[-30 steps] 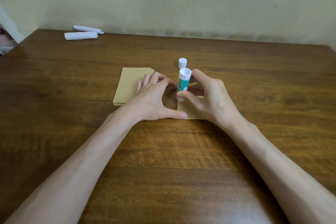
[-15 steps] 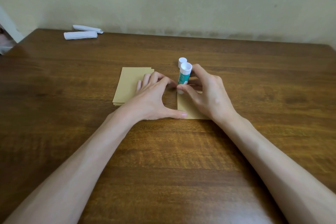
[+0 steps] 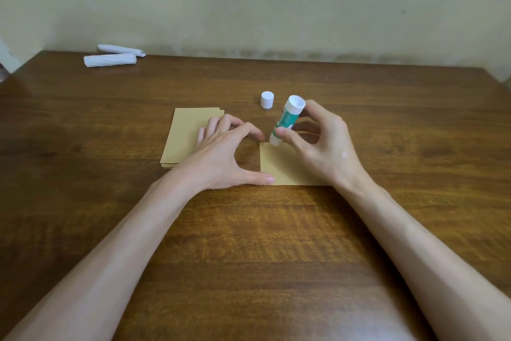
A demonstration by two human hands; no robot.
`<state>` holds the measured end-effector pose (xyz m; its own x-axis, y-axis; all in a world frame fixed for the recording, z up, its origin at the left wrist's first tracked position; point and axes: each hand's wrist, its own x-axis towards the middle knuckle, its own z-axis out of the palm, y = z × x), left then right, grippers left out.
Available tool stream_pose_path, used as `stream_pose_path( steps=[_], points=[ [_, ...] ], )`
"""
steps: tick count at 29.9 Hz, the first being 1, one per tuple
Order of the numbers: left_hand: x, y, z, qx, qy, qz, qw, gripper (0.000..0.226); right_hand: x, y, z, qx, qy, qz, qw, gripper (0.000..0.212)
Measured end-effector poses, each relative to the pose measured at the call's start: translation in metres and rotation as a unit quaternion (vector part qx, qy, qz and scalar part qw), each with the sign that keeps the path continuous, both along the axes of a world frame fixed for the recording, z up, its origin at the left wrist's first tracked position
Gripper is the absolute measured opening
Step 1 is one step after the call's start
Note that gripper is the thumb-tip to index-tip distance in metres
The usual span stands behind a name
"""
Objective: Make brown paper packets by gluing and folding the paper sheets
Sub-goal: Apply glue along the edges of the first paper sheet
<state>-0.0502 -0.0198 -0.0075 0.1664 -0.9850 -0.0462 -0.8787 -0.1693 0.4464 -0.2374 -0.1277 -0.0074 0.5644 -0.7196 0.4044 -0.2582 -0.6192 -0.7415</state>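
Up and over goes the glue stick [image 3: 287,122] — a moment ago it stood nearly upright above the far edge of the brown sheet [image 3: 279,166], and now it leans, its white base swung to the right and away, its lower tip down at the sheet's far left corner. Right hand [image 3: 323,147] has it pinched: thumb on the near side of the green-and-white tube, fingers [image 3: 318,111] curled round the far side, closed firmly on it. Whether the tip actually touches the paper, I cannot tell; it sits right at the corner.

Left hand [image 3: 221,152] has barely budged. It's spread wide, holding nothing, thumb tip pressing the sheet's near left corner flat, index finger reaching towards the far left corner just beside the glue tip, the bare wood showing in the arch between them. Its other fingers lie over the right part of the stack of brown sheets [image 3: 182,138], which lies just left of the working sheet.

Out beyond the hands, the white cap [image 3: 267,99] stands on its own on the bench [image 3: 249,244], close behind the tube. Far off at the back left corner lie two white paper rolls [image 3: 110,60], one behind the other, near the wall.
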Motion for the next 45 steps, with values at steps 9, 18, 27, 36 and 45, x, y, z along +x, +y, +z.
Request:
stream_pose_path(
  steps=[9, 18, 27, 36, 45],
  points=[
    [0.001, -0.001, -0.001, -0.003, -0.01, -0.001, 1.0, 0.077, 0.007, 0.001, -0.005, -0.014, 0.03, 0.037, 0.999, 0.031],
    [0.0, -0.002, 0.0, 0.007, -0.013, 0.003, 1.0, 0.081, 0.012, -0.001, -0.001, -0.028, 0.08, 0.007, 0.996, 0.034],
    [0.001, -0.003, -0.002, 0.005, -0.012, 0.0, 1.0, 0.077, 0.009, -0.002, 0.002, -0.051, 0.119, 0.024, 0.991, 0.022],
    [0.001, -0.003, -0.003, 0.003, -0.016, 0.0, 1.0, 0.076, 0.007, -0.005, 0.002, -0.056, 0.119, 0.022, 0.991, 0.022],
    [0.001, -0.003, -0.001, 0.016, -0.019, 0.001, 1.0, 0.076, 0.0, -0.007, 0.003, -0.042, 0.135, 0.018, 0.99, 0.023]
  ],
)
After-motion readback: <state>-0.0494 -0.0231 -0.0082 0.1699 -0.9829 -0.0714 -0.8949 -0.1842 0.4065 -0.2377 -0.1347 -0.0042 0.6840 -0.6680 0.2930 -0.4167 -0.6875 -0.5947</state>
